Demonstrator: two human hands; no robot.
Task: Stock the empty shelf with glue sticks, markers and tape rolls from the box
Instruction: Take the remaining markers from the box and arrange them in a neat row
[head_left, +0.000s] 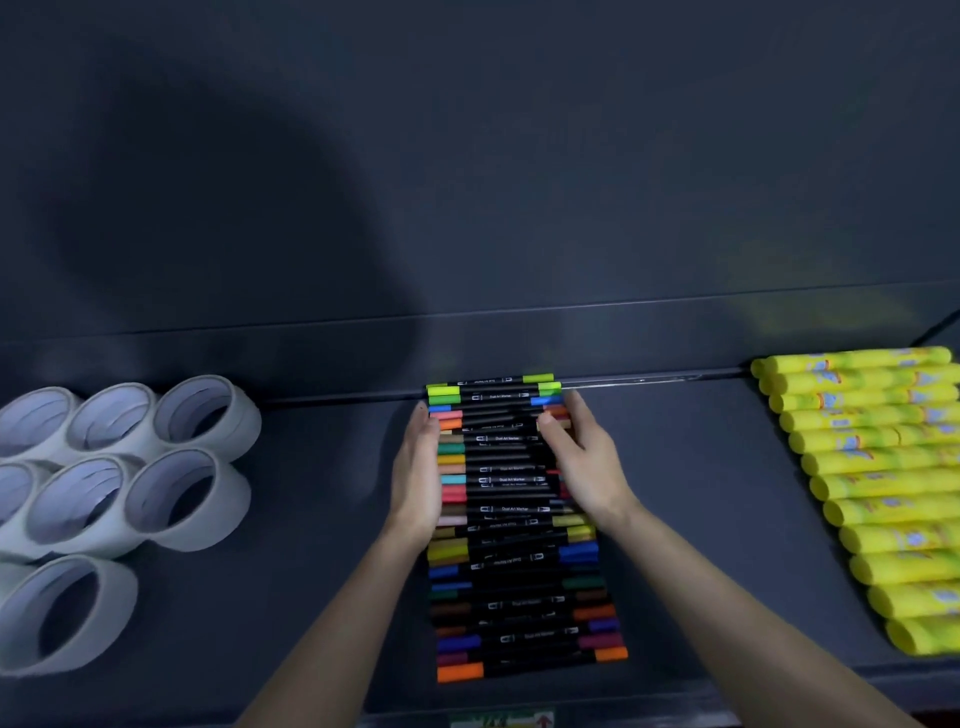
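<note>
A stack of black markers (511, 525) with coloured caps lies in a row down the middle of the dark shelf (322, 545). My left hand (418, 478) presses flat against the markers' left ends. My right hand (584, 462) rests against their right ends, fingers bent over the caps. Both hands squeeze the far half of the row between them. White tape rolls (119, 478) stand grouped at the left. Yellow glue sticks (878, 483) lie side by side at the right.
The shelf's back wall (467, 182) rises dark behind the items. Bare shelf surface lies between the markers and the tape rolls, and between the markers and the glue sticks. A price label (501, 719) shows on the front edge.
</note>
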